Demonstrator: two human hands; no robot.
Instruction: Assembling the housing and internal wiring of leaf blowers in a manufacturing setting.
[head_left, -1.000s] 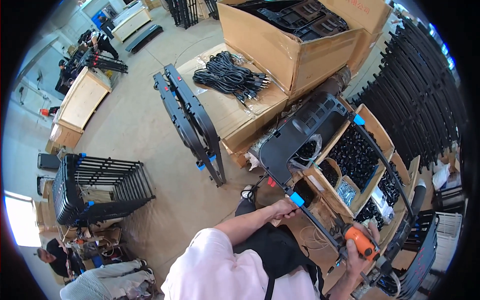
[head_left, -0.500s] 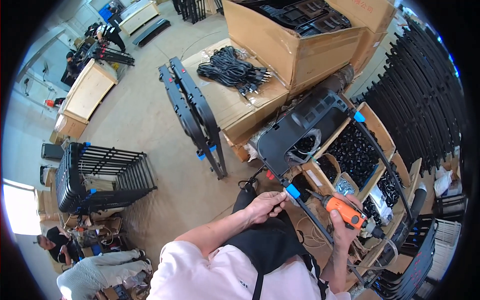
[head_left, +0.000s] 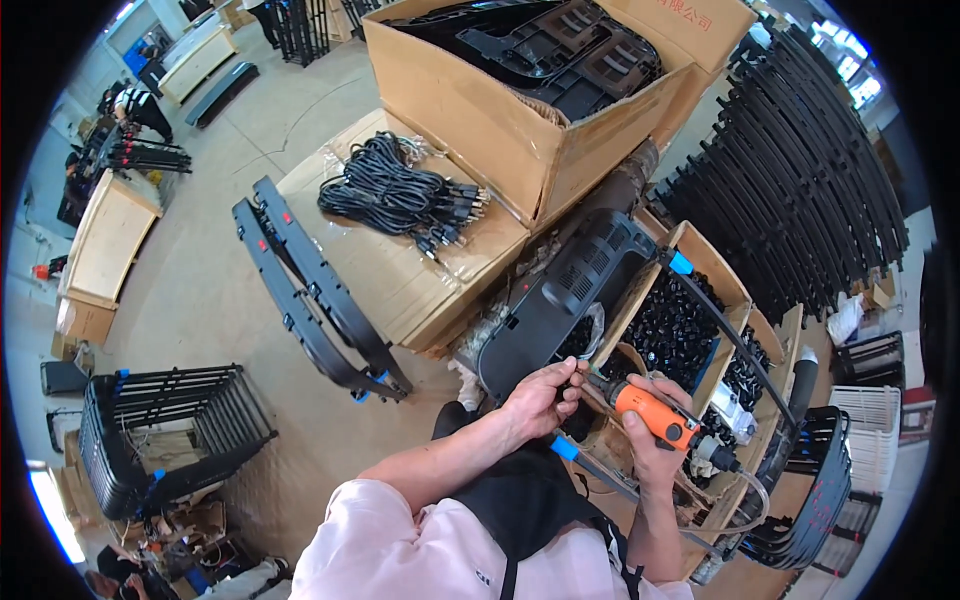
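Note:
An orange power screwdriver (head_left: 652, 414) with a hose at its rear is gripped in my right hand (head_left: 655, 455), its tip pointing left. My left hand (head_left: 540, 402) is closed in a pinch right at that tip; whatever small thing sits between the fingers is too small to name. Under both hands lies a black tubular frame (head_left: 730, 325) with a blue corner piece (head_left: 564, 448) near my left wrist and another blue piece (head_left: 680, 262) farther off. A black plastic panel (head_left: 525, 340) with a vented housing joins the frame's far left side.
Wooden bins (head_left: 712, 262) of small black parts (head_left: 668, 325) lie beneath the frame. Bundled black cables (head_left: 400, 190) rest on a cardboard box, beside an open carton (head_left: 470, 125) of black panels. Folded frames (head_left: 305, 290) stand left; stacked black bars (head_left: 790, 180) rise at right.
My left hand has left the blue corner piece and come up to the screwdriver's tip. The screwdriver has moved slightly left. The whole view has shifted as my head turned.

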